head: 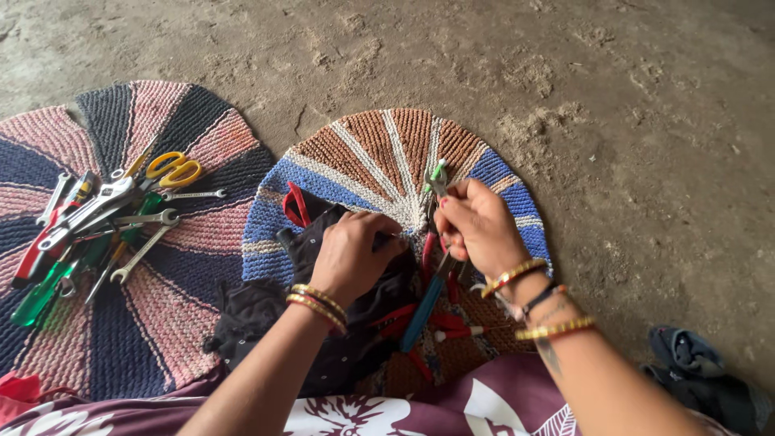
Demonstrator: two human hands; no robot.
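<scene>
At the centre of the round brown-and-blue woven mat (379, 153), our right hand (478, 228) has its fingers curled and pinched around a small metal tool (437, 182) with a green tip, tool pointing up and away from us; exact type of tool we cannot tell. Our left hand (349, 257) sits just beside it, fingers curled down and pressed into a black cloth bag (307, 315), gripping the fabric; fingertips are hidden in the folds. Bag lies on the near left part of the same mat, a red strap (296, 206) showing at its far edge. Under and between our wrists: a blue-handled tool (421, 312) and several red-handled tools (436, 321) lying loose on the mat, partly covered by the bag. Gold bangles on both wrists, dark thread on the right one. Further left, a second round mat (161, 323) in pink and navy carries a pile: yellow-handled scissors (174, 169), open-end spanners (145, 234), green-handled screwdrivers (44, 291). Both mats lie on a rough concrete floor (630, 121). Dark footwear (698, 375) at the lower right, well apart from the hands
</scene>
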